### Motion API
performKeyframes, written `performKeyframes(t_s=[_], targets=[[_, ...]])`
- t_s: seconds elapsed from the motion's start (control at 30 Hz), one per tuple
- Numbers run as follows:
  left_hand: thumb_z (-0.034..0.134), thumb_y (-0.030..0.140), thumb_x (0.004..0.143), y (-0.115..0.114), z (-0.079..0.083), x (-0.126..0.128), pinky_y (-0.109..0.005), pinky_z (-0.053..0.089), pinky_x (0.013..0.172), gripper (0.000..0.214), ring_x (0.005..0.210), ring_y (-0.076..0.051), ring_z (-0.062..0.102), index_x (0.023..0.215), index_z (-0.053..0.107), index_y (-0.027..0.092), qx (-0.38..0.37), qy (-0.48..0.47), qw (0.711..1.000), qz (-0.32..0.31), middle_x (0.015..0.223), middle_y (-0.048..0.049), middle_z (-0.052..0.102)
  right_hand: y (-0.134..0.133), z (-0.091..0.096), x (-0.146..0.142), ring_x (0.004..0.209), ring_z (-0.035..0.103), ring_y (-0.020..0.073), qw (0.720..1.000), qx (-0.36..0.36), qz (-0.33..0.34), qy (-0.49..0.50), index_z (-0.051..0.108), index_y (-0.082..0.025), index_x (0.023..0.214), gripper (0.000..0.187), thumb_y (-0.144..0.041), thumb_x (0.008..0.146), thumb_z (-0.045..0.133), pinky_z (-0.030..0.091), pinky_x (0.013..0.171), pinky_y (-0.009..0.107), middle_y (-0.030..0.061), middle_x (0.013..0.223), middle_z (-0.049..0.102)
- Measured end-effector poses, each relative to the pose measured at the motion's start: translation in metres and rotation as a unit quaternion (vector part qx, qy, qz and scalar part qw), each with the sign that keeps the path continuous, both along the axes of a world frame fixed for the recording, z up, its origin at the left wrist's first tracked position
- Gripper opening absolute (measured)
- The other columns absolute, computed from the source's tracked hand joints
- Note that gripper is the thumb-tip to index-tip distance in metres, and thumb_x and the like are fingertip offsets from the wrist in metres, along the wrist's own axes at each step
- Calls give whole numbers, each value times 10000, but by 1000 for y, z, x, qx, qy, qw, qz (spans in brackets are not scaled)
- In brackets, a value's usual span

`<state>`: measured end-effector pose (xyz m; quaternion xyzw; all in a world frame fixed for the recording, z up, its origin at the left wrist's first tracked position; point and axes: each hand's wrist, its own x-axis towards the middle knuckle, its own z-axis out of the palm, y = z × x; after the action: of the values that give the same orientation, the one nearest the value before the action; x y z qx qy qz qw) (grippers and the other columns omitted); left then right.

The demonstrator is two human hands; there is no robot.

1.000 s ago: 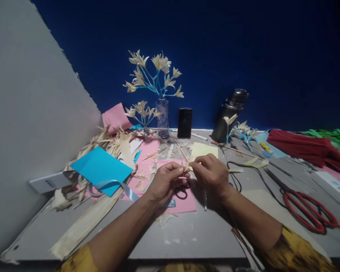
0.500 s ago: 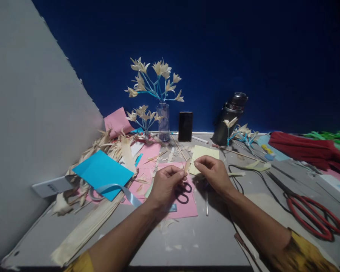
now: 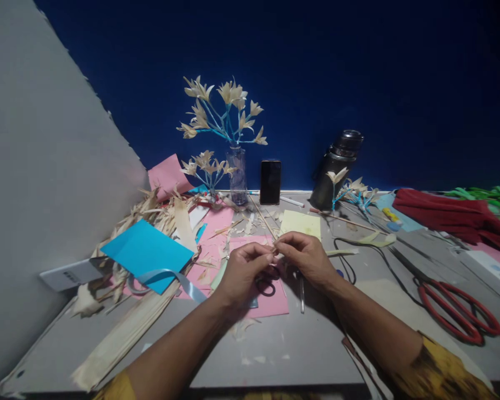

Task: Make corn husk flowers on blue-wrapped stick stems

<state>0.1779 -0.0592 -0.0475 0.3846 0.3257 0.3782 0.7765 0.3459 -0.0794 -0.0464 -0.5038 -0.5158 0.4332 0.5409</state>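
My left hand [image 3: 244, 271] and my right hand [image 3: 307, 256] meet fingertip to fingertip above the pink paper [image 3: 270, 293]. Both are closed in a pinch on a small pale husk piece [image 3: 274, 251], most of which is hidden by the fingers. Small black-handled scissors [image 3: 266, 284] lie on the pink paper just under the hands. A thin pen-like stick [image 3: 301, 292] rests beside my right wrist.
A vase of husk flowers [image 3: 237, 172], a phone [image 3: 270, 181] and a dark flask [image 3: 335, 168] stand at the back. Blue paper [image 3: 146, 253] and husk scraps [image 3: 158, 214] lie left. Red scissors [image 3: 458, 308], a black cable [image 3: 358, 250] and red cloth [image 3: 454, 216] lie right.
My hands had drawn apart, with the left holding the husk piece upright; now the right hand has come back and both pinch it together again.
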Motion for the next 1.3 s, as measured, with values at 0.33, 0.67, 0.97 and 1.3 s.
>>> performKeyframes(t_s=[0.33,0.67,0.97,1.3], targets=[[830,207,713,7,-3,-8,-257,521,576,187,657,-153,655,731,661,130,-78,-68,990,-94,758,-77,696,1,-4,9,761,617,166,996,40,82,2,755,-195,833,164,-357,815,739,474,682,273,35,832,685],[805,296,747,-2,-3,-3,-284,539,519,193,595,-190,681,772,692,141,65,43,997,26,707,-73,720,-3,-4,5,564,542,104,987,-58,119,89,706,-167,861,248,-397,791,769,407,489,210,9,755,650],[826,307,716,-5,2,-1,-244,501,438,199,579,-187,671,766,706,155,66,58,996,21,699,-57,691,1,-8,1,473,380,67,972,-109,60,198,695,-156,679,229,-349,717,813,268,431,190,-23,559,540],[816,266,731,-1,4,-3,-261,548,459,166,569,-185,686,730,698,149,89,51,995,21,698,-44,689,0,-4,3,503,316,50,933,-154,112,305,698,-115,693,212,-285,694,824,174,426,170,11,623,551]])
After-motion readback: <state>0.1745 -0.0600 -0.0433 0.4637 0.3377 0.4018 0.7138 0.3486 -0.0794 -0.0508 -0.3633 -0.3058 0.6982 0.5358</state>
